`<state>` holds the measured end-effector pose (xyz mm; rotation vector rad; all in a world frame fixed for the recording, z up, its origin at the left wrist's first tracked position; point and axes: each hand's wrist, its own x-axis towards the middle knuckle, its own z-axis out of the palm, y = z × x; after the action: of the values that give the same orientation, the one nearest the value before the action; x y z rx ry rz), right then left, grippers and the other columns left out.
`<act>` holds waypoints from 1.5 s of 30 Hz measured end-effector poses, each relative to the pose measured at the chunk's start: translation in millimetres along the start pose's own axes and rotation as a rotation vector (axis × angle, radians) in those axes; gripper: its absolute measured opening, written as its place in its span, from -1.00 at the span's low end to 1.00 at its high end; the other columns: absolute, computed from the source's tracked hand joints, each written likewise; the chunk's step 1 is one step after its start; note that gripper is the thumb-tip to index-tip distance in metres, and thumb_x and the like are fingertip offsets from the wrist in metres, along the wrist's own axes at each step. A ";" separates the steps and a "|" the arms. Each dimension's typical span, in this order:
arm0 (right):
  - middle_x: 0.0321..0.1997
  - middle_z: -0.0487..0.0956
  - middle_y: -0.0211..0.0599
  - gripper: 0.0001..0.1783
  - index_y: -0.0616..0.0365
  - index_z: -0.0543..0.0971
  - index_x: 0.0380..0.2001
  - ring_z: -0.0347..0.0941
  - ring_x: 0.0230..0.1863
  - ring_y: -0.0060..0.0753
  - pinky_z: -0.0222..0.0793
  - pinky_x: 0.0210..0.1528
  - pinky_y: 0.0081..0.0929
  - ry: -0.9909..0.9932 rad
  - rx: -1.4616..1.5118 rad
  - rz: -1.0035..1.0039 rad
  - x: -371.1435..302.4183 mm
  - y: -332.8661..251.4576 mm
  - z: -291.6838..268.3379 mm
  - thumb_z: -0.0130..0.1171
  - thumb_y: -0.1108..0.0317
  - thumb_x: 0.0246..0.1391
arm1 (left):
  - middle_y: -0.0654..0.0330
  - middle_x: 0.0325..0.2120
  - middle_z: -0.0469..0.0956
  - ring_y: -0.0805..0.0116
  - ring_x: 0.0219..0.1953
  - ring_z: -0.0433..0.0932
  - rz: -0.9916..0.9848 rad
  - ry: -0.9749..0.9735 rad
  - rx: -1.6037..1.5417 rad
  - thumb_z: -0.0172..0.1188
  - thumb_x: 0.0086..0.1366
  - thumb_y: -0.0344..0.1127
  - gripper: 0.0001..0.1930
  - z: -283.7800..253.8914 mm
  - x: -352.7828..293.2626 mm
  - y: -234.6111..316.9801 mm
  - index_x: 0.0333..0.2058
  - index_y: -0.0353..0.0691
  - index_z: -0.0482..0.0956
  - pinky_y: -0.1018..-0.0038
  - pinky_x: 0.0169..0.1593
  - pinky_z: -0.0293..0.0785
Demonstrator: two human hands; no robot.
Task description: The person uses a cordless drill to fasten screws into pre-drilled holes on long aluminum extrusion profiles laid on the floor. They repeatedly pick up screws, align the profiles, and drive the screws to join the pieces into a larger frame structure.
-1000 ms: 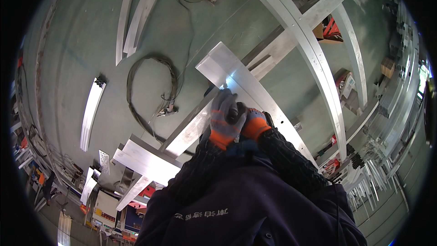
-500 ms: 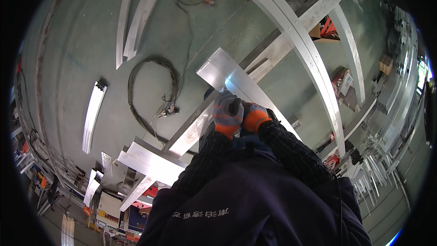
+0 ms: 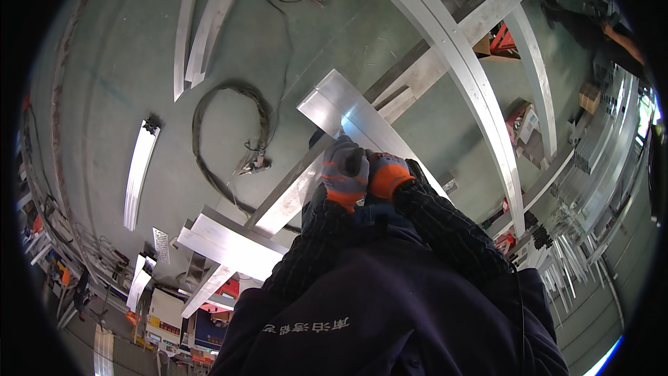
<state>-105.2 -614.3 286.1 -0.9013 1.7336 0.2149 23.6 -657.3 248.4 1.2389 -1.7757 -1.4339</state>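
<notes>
Seen from above, 2 gloved hands meet over a long, flat aluminium beam (image 3: pixel 362 125) resting on a metal frame (image 3: pixel 459 63) above a green workshop floor (image 3: pixel 104 83). The left hand (image 3: pixel 344 174), in a grey and orange glove, is closed around something dark against the beam's near edge. The right hand (image 3: pixel 387 174) is curled beside it, touching; what it grips cannot be made out. A coiled black cable (image 3: pixel 229 139) lies on the floor to the left.
</notes>
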 end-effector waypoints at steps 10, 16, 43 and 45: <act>-0.12 0.68 0.03 -0.41 0.15 0.51 -0.02 0.61 -0.01 0.12 0.51 0.01 -0.08 -0.101 -0.059 0.048 4.7 -4.0 -11.4 0.30 -0.04 0.02 | -0.02 -0.19 0.61 -0.03 -0.08 0.60 -0.032 0.019 -0.013 0.29 0.14 -0.46 -0.84 -0.3 3.0 4.3 -0.27 -0.29 0.60 0.21 0.05 0.53; -0.12 0.70 0.00 -0.49 0.18 0.54 -0.03 0.64 -0.03 0.05 0.53 0.01 -0.10 -0.116 -0.164 0.014 7.5 -16.3 -30.0 0.28 0.10 0.00 | 0.00 -0.18 0.61 0.00 -0.07 0.60 -0.157 0.017 -0.029 0.31 0.15 -0.45 -0.82 3.2 -3.9 -8.2 -0.24 -0.29 0.59 0.22 0.06 0.52; -0.18 0.70 -0.02 -0.57 0.12 0.67 -0.17 0.64 -0.06 0.06 0.55 -0.01 -0.12 -0.132 -0.272 -0.131 34.9 0.2 -49.1 0.28 0.05 -0.02 | 0.01 -0.26 0.60 -0.02 -0.19 0.58 -0.057 0.120 0.010 0.20 0.19 -0.49 -0.89 19.5 13.7 -3.9 -0.28 -0.27 0.57 0.19 -0.04 0.51; -0.18 0.70 -0.01 -0.56 0.12 0.66 -0.18 0.63 -0.07 0.08 0.55 -0.02 -0.12 -0.111 -0.249 -0.160 32.1 4.7 -52.6 0.28 0.03 -0.02 | 0.01 -0.32 0.58 -0.06 -0.23 0.56 -0.058 0.096 -0.024 0.24 0.14 -0.46 -0.90 24.2 17.1 -4.6 -0.33 -0.26 0.57 0.16 -0.09 0.49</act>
<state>-150.5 -655.1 275.7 -1.1817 1.5456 0.3733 -2.8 -661.5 234.8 1.3345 -1.6665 -1.3989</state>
